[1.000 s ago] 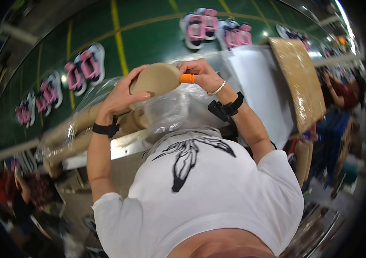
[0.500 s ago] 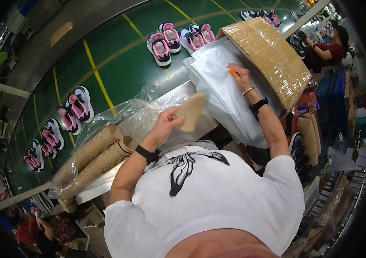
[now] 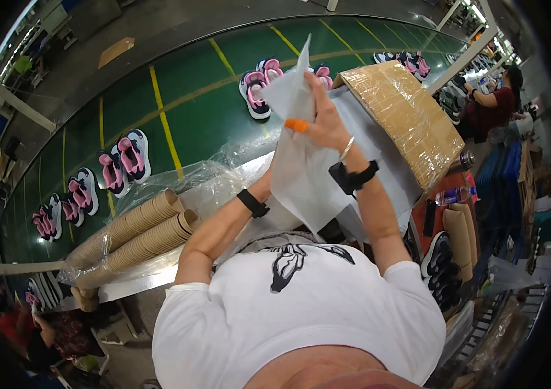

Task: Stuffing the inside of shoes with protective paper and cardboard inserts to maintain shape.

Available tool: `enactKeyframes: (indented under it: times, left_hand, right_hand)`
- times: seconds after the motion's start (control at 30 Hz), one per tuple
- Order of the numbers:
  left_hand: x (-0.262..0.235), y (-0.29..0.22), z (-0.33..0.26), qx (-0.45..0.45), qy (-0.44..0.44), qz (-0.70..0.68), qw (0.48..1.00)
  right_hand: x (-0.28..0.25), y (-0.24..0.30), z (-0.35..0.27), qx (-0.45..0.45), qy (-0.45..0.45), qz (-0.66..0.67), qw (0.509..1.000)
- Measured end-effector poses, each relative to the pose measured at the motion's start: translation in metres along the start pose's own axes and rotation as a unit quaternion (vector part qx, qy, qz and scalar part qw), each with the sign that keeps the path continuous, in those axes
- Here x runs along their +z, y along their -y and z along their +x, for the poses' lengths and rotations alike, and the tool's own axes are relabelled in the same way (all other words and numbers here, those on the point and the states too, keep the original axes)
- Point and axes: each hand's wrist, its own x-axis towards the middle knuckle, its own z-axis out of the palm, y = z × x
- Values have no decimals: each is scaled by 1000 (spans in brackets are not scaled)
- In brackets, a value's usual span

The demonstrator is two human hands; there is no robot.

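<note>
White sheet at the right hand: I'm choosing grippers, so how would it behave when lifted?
The white sheet is probably floppy, since it bends and folds near the right hand. Its thin edges suggest it's light for its size and perhaps easily creased.

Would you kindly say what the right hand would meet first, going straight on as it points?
Beyond the white sheet it touches, the right hand would probably meet the green belt, though depth is unclear.

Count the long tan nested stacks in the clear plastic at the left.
2: the far stack, nearer the green belt, and the near stack beside it, nearer the white shirt. Others could be hidden underneath.
</note>
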Motion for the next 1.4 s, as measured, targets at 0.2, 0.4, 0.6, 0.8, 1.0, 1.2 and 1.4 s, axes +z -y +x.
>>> enactKeyframes:
  times: [0.2, 0.4, 0.6, 0.8, 1.0, 1.2, 1.4]
  left_hand:
    - [5, -22, -31, -19, 366, 805, 467]
    - [-13, 34, -41, -114, 160, 435, 879]
    - [55, -84, -39, 131, -63, 55, 988]
    - [22, -125, -56, 185, -20, 169, 968]
    - [-7, -152, -100, 30, 0, 372, 928]
    - [-16, -174, -135, 49, -53, 281, 957]
    - [-43, -191, -160, 116, -159, 275, 941]
  right_hand:
    - [-8, 4, 29, -83, 75, -247, 963]
    - [46, 45, 22, 10, -192, 51, 980]
    - [71, 62, -2, -16, -288, 123, 950]
    - [90, 90, 8, -101, -191, 161, 963]
    - [122, 115, 19, -271, 33, -65, 960]
    - [159, 108, 35, -104, 64, 59, 991]
    - [236, 122, 35, -209, 102, 56, 971]
